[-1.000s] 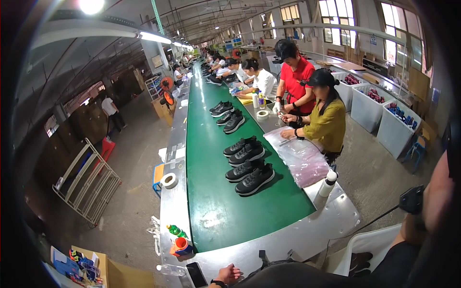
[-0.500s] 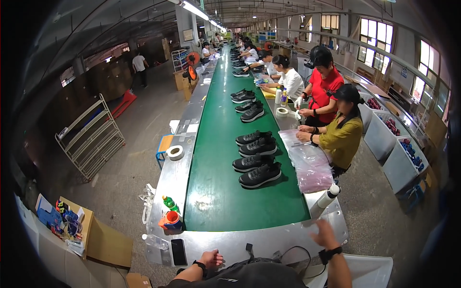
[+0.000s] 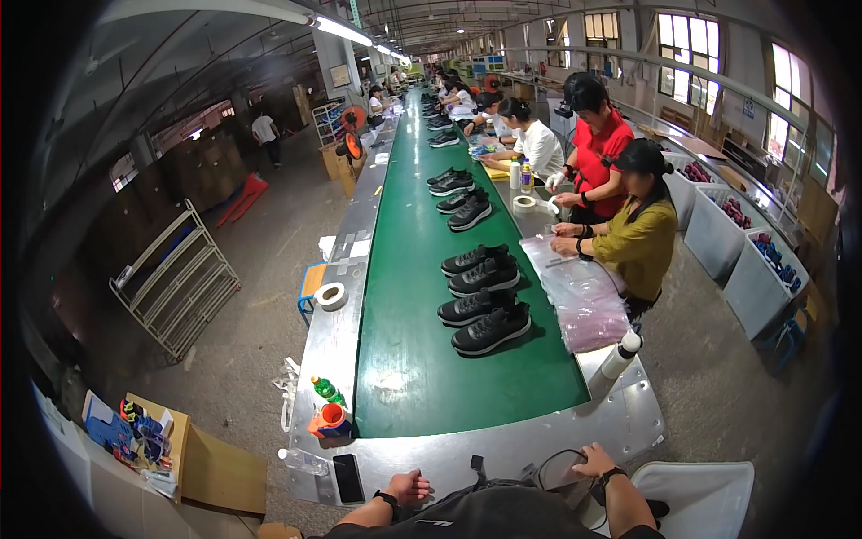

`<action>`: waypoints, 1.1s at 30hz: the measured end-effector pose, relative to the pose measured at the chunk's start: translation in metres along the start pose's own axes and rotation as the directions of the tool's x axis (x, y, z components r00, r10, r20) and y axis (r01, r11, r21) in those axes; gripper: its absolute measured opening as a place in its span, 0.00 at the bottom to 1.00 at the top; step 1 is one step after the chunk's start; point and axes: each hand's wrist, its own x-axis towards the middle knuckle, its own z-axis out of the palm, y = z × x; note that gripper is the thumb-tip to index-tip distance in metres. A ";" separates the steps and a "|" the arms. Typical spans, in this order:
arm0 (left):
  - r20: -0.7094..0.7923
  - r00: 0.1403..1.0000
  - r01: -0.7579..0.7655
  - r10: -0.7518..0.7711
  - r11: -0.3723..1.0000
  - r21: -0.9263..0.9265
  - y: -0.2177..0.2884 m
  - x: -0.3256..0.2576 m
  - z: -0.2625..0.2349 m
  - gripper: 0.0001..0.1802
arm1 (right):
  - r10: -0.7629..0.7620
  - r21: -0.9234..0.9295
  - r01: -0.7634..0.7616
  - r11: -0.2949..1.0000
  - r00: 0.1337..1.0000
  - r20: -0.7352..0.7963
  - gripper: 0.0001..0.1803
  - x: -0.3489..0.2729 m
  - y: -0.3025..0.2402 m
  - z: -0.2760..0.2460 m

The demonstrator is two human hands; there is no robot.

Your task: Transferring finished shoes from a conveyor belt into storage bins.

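The left hand rests on the metal end plate of the line, fingers loosely curled and holding nothing that I can make out, a dark band on its wrist. Just to its left lies a black phone, and beyond that a clear plastic bottle on its side. The right hand lies with fingers bent over the rim of a dark bag that sits between the two hands; whether it pinches the fabric I cannot tell. Half a second ago this hand was raised higher beside the white bottle; now it has come down to the bag, so both hands have settled at the near edge. Ahead of them runs the green conveyor belt, with two pairs of black sneakers well apart from the hands. Farther right, a worker in a yellow top handles clear plastic bags.
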 end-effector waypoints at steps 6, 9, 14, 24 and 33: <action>0.001 1.000 0.005 -0.005 0.999 -0.041 -0.010 0.012 -0.009 0.22 | 0.061 -0.022 -0.060 0.998 0.997 0.047 0.44 -0.011 -0.023 -0.006; -0.015 1.000 0.004 -0.005 0.999 -0.050 -0.012 0.012 -0.011 0.22 | 0.072 -0.012 -0.071 0.997 0.994 0.082 0.46 -0.014 -0.028 -0.009; -0.040 0.999 -0.004 0.003 1.000 -0.016 -0.004 -0.001 -0.002 0.22 | 0.114 -0.008 -0.114 0.993 0.992 0.062 0.50 -0.014 -0.025 -0.002; -0.039 0.999 -0.010 0.009 1.000 -0.025 -0.003 -0.004 -0.002 0.22 | 0.118 -0.017 -0.118 0.993 0.993 0.024 0.49 -0.018 -0.030 -0.001; -0.017 1.000 0.009 -0.009 1.000 -0.010 0.006 -0.011 0.003 0.23 | 0.124 -0.041 -0.123 0.992 0.992 0.014 0.48 -0.017 -0.030 0.000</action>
